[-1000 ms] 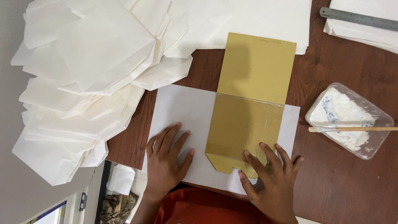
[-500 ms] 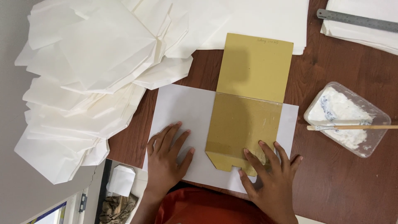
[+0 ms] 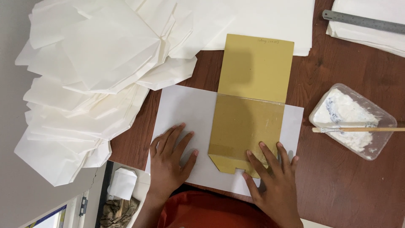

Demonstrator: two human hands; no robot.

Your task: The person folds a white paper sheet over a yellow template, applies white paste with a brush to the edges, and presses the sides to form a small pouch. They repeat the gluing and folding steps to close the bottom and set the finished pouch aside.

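A long tan cardboard template (image 3: 253, 101) lies lengthwise across a white paper sheet (image 3: 185, 114) on the brown wooden table (image 3: 337, 181). My left hand (image 3: 171, 158) rests flat on the sheet, fingers spread, just left of the template. My right hand (image 3: 272, 177) presses its spread fingers on the template's near end, beside a small notch in the edge. Neither hand holds anything.
A big heap of folded white paper pieces (image 3: 93, 76) fills the left side. A clear plastic tub of white paste (image 3: 352, 120) with a wooden stick (image 3: 358, 129) across it sits at right. A metal ruler (image 3: 363, 21) lies on stacked white sheets at top right.
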